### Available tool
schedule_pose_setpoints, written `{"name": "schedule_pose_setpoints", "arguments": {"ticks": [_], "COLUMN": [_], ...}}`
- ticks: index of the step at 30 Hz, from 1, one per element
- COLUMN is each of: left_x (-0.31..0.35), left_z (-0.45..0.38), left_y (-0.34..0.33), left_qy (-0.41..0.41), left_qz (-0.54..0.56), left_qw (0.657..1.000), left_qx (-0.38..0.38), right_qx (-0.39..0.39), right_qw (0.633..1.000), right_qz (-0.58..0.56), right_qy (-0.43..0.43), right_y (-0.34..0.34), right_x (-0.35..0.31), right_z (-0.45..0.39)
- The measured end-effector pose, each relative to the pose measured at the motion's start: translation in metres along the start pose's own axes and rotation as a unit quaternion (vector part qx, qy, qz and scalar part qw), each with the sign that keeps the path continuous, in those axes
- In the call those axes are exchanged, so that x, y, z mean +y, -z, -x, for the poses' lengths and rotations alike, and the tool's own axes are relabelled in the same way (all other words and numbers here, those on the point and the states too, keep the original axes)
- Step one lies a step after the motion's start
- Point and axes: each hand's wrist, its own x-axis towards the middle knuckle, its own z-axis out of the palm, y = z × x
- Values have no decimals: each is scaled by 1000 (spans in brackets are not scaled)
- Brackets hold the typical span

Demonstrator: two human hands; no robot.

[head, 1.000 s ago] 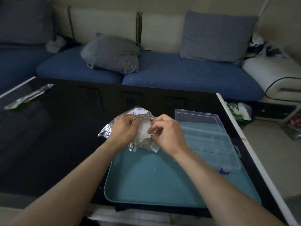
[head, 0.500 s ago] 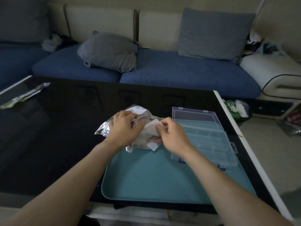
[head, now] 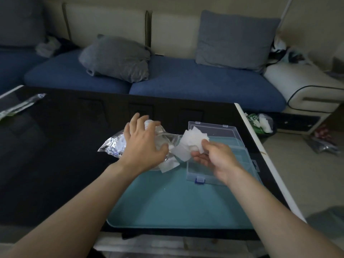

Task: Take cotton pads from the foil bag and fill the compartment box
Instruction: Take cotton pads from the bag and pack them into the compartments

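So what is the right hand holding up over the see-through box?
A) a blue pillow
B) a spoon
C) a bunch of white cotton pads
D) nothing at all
C: the right hand pinches a clump of white cotton pads above the open clear compartment box, while the left hand rests on the foil bag.

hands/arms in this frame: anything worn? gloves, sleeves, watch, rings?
Nothing worn that shows. The left hand and right hand are bare, with no gloves, and no rings are visible. Both forearms are bare right to the frame's bottom edge: no sleeves, watch or wristband in view. No markings or cables.
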Motion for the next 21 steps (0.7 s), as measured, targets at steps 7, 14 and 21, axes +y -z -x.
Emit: {"name": "schedule_pose_setpoints", "arguments": {"ticks": [7,14,21], "left_x": [60,76,80], "left_z": [24,24,16], "left_y": [11,-15,-21], "left_qy": [-144,50,151], "left_qz": [216,425,591], "left_qw": [962,900,788], "left_qx": [87,-86,-84], "right_qx": [-20,-55,37], "right_qw": [974,984,976], "right_qz": [-211,-154,155], "right_qy": [-85,-66,149], "right_y": [22,15,25], "right_x": [-18,-16,-12], "right_z": [10,25,27]}}
